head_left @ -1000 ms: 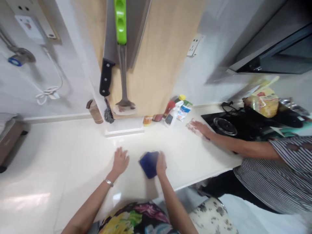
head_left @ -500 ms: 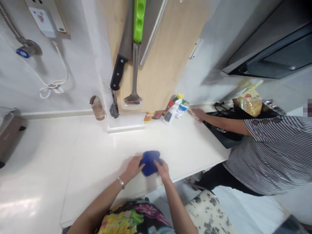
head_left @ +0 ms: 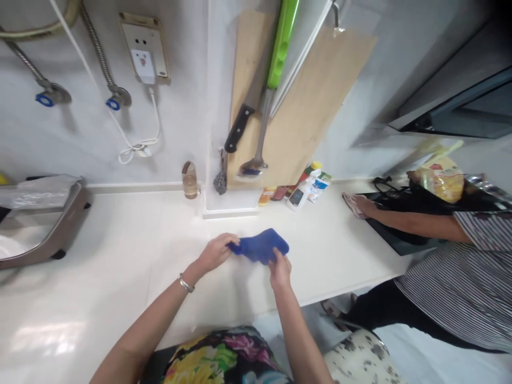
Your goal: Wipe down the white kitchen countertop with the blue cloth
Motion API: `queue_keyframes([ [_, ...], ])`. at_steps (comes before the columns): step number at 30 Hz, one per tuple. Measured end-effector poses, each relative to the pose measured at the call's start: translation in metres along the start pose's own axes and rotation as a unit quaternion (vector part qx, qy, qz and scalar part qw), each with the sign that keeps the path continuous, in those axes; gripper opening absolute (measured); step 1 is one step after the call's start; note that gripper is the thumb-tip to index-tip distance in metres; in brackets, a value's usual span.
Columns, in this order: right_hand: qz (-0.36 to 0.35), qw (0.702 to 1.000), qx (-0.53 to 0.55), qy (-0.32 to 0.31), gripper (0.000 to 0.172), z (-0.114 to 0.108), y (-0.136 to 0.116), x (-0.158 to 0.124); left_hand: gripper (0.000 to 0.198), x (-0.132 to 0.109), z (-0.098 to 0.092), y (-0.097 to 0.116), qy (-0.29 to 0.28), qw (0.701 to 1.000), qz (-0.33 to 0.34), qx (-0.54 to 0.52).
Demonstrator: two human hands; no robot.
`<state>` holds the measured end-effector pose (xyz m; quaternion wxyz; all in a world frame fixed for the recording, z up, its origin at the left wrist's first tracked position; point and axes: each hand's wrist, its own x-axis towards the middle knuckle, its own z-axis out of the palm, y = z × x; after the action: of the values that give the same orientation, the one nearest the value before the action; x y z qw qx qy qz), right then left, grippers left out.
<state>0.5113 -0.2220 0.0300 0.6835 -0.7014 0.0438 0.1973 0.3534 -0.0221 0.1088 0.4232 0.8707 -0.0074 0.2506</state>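
A blue cloth [head_left: 260, 247] stretches between my two hands just over the white countertop [head_left: 320, 256]. My left hand [head_left: 218, 252] pinches its left corner, with a silver bracelet on that wrist. At the right end, my right hand [head_left: 280, 269] grips the lower edge between thumb and fingers. The cloth looks folded or bunched and partly spread. Whether its underside touches the counter I cannot tell.
Against the wall hang a wooden board [head_left: 320, 106], a knife [head_left: 240, 128] and a green-handled ladle [head_left: 262, 133]. Bottles [head_left: 302, 192] line the back. A co-worker's hand [head_left: 362, 205] presses a rag beside the black stove [head_left: 392, 234]. A brown appliance [head_left: 68, 224] stands left.
The cloth has gone from a compact folded shape to a longer, stretched one as my hands moved apart. My view has swung left. The co-worker's hand has shifted along the counter toward the stove's front.
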Motion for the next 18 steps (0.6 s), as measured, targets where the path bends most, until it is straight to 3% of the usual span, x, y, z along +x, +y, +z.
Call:
queue_keyframes([
  [2,0.004,1.000,0.006,-0.008,0.047,0.003,0.008,-0.011,0.029,-0.011,-0.020,-0.010,0.011,0.999,0.036,0.032],
  [4,0.013,0.999,-0.006,-0.031,0.047,0.001,0.023,-0.027,0.035,-0.033,-0.034,-0.029,-0.032,0.995,0.030,0.086],
  [6,0.016,0.998,-0.035,-0.049,0.049,-0.005,0.040,-0.043,0.039,-0.066,-0.047,-0.052,-0.097,0.985,-0.013,0.141],
  [8,0.004,0.996,-0.076,-0.037,0.053,-0.013,0.051,-0.052,0.047,-0.100,-0.059,-0.073,-0.125,0.975,-0.069,0.173],
  [11,-0.036,0.985,-0.166,0.018,0.058,-0.021,0.051,-0.044,0.051,-0.139,-0.076,-0.090,-0.072,0.968,-0.148,0.191],
  [13,-0.064,0.969,-0.236,0.040,0.059,-0.016,0.043,-0.030,0.047,-0.149,-0.081,-0.092,-0.008,0.964,-0.187,0.189],
  [15,-0.085,0.949,-0.301,0.049,0.057,0.000,0.036,-0.016,0.044,-0.150,-0.078,-0.089,0.037,0.965,-0.197,0.169],
  [18,-0.105,0.917,-0.380,0.057,0.050,0.033,0.032,-0.007,0.040,-0.149,-0.057,-0.084,0.053,0.975,-0.166,0.140],
])
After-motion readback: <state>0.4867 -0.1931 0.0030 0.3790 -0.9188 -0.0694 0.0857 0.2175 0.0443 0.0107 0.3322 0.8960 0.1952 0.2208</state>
